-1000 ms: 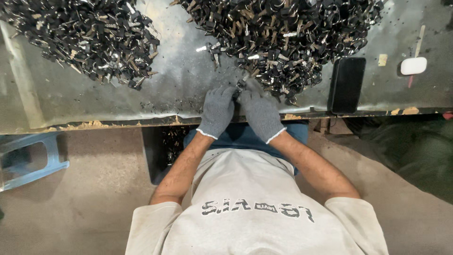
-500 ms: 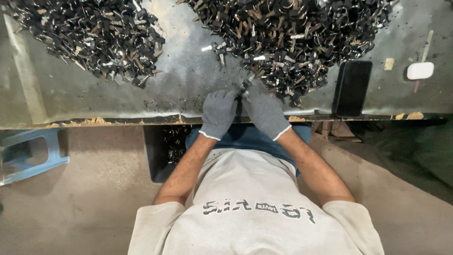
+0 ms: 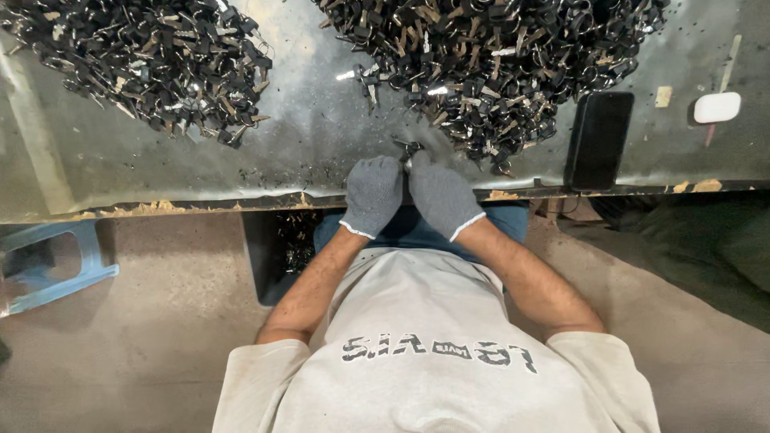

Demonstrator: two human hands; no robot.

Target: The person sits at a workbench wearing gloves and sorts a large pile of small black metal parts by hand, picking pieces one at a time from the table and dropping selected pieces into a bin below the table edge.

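Note:
Both my hands wear grey knit gloves and rest side by side at the front edge of the metal table (image 3: pixel 305 152). My left hand (image 3: pixel 372 195) and my right hand (image 3: pixel 442 197) have their fingers curled together around a small black-and-metal piece (image 3: pixel 409 147) that sticks out between the fingertips. A big heap of similar black and silver parts (image 3: pixel 489 56) lies just beyond the hands, to the right. A second heap (image 3: pixel 152 60) lies at the far left of the table.
A black phone (image 3: pixel 598 140) lies flat at the table's right front, with a small white case (image 3: pixel 716 107) beyond it. A dark bin (image 3: pixel 277 248) holding parts stands under the table by my left knee. A blue stool (image 3: pixel 48 265) stands on the floor at left.
Both hands have drawn back from the right heap toward the table's front edge, keeping close together with the small piece between their fingertips.

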